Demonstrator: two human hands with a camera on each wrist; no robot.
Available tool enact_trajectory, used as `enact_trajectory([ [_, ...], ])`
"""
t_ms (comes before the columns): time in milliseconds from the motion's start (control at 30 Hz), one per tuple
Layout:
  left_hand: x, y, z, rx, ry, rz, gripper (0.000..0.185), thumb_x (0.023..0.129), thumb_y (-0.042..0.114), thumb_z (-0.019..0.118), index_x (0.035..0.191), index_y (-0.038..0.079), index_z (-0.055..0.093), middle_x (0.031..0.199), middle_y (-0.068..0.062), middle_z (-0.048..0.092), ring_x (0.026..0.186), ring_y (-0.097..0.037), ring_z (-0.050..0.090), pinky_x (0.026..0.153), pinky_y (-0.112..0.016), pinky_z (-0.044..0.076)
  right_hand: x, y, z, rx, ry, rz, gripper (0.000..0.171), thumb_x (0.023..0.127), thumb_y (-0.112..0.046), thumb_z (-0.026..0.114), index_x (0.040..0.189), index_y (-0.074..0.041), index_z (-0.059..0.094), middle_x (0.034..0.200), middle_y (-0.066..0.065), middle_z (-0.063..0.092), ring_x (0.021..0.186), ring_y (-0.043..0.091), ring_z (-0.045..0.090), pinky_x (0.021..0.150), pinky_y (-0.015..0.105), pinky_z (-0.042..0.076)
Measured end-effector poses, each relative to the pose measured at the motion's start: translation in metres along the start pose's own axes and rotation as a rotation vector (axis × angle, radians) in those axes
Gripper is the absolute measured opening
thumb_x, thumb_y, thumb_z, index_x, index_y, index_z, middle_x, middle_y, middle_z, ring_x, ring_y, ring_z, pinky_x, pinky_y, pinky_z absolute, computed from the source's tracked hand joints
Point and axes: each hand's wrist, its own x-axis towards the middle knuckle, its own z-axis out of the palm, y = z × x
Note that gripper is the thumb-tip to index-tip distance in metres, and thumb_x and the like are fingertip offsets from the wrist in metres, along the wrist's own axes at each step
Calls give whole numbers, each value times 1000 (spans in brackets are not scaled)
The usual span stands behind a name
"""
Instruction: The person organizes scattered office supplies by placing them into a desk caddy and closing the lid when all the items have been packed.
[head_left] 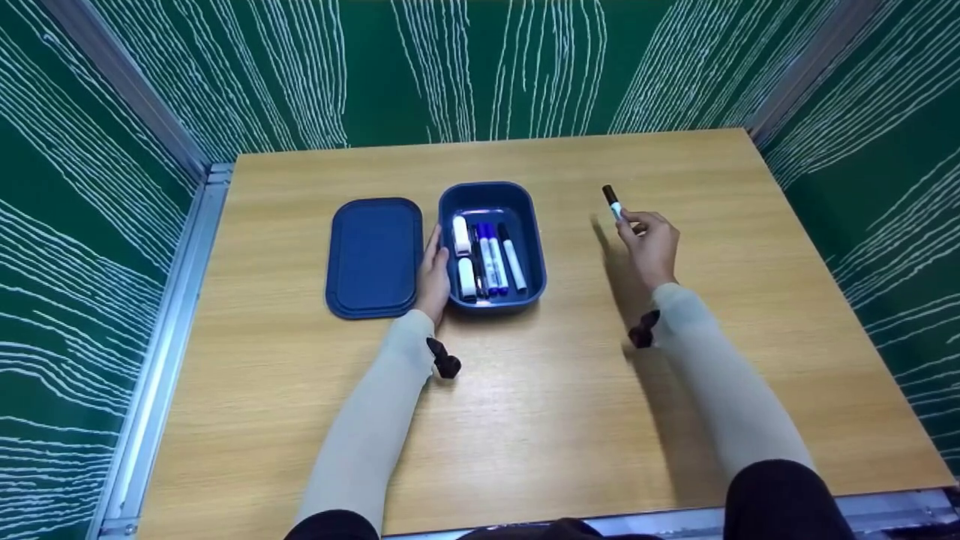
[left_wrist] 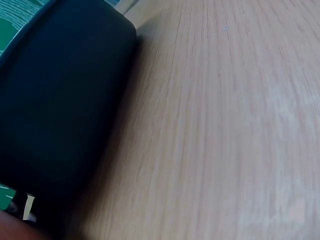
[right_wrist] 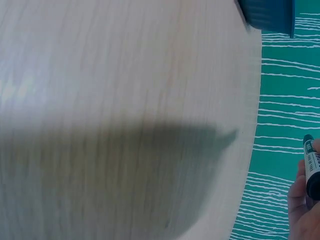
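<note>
My right hand (head_left: 654,244) pinches a whiteboard marker (head_left: 611,199) with a black cap, held up over the table to the right of the box. In the right wrist view, fingertips grip the marker (right_wrist: 311,167) around its white printed barrel. My left hand (head_left: 433,281) rests along the left wall of a dark blue box (head_left: 537,255), fingers extended. Inside the box lie two purple-blue capped markers (head_left: 493,259), a black-capped marker (head_left: 513,259), a dark pen (head_left: 480,264) and two short white items (head_left: 460,236). The box wall (left_wrist: 60,100) fills the left wrist view's left side.
A dark blue lid (head_left: 375,259) lies flat on the wooden table (head_left: 517,420), left of the box and close to my left hand. Green walls (head_left: 375,67) with white wavy lines enclose the table at the back and both sides.
</note>
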Motion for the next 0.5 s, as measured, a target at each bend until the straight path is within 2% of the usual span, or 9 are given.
enact_trajectory([
  [333,0,-2,-1,-26,-13,10,51,107,17,35,157,21,27,163,-1,24,151,-20,17,122,-35,16,-1,-8,6,38,33,-3,19,90,-16,72,105,-7,77,100,12,74,69,-3,57,51,9,41],
  [500,1,-2,-1,-29,-11,1,51,107,18,35,157,24,27,163,0,24,151,-20,17,122,-35,16,0,-13,9,82,37,0,15,88,-14,74,100,-8,79,96,11,75,70,-2,60,51,10,42],
])
